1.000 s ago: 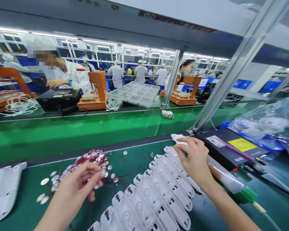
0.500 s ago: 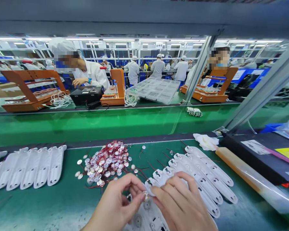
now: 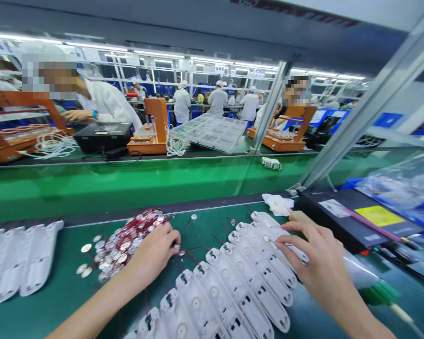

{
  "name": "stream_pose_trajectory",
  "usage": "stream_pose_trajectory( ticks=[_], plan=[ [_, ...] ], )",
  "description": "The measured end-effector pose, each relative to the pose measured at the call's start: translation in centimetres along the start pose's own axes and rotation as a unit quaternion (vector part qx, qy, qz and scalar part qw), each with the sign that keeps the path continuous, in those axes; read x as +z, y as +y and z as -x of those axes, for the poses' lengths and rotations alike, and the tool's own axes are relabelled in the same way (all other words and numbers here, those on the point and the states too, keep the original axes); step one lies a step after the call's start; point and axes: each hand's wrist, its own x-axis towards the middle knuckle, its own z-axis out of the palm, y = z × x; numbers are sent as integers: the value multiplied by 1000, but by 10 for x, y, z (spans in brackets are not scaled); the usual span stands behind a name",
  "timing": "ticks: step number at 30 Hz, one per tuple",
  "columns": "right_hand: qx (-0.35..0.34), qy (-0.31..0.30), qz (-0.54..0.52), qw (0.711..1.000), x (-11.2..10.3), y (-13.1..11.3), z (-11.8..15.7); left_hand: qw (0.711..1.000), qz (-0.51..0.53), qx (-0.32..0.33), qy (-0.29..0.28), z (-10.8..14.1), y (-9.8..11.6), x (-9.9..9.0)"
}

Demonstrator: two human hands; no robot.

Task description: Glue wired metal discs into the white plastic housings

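Note:
My left hand is at the right edge of a heap of piezo discs with red wires. Its fingers are curled down and closed on a piezo disc, partly covered by the fingertips. My right hand is over the far end of a slanting row of white plastic shells, thumb and fingers apart. Close to its fingertips, a disc with a thin wire lies in one shell. Several shells hold a round disc in the middle, with red wires at their upper ends.
More white shells lie at the left. To the right are a black box, a bottle with a green cap and a crumpled white tissue. Beyond the green strip stand orange fixtures, and co-workers sit there.
My hands have parted from their joint hold over a near shell. The left went to the disc heap, the right to the far shells. The view has shifted and tilted.

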Motion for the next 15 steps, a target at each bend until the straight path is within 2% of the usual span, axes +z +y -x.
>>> stream_pose_trajectory(
  ticks=[2,4,8,11,15],
  plan=[
    [18,-26,56,998,5,19,9,1000,0,0,9,-3,-6,5],
    [36,-54,80,995,9,28,17,999,23,4,27,-3,-10,9],
    [72,-80,88,990,19,28,25,994,77,-18,72,-4,-18,7],
    [90,-96,78,988,25,25,24,989,96,-45,107,-6,-21,-1],
    [105,-115,62,986,31,25,23,985,107,-40,132,-5,-21,-13]
  ],
)
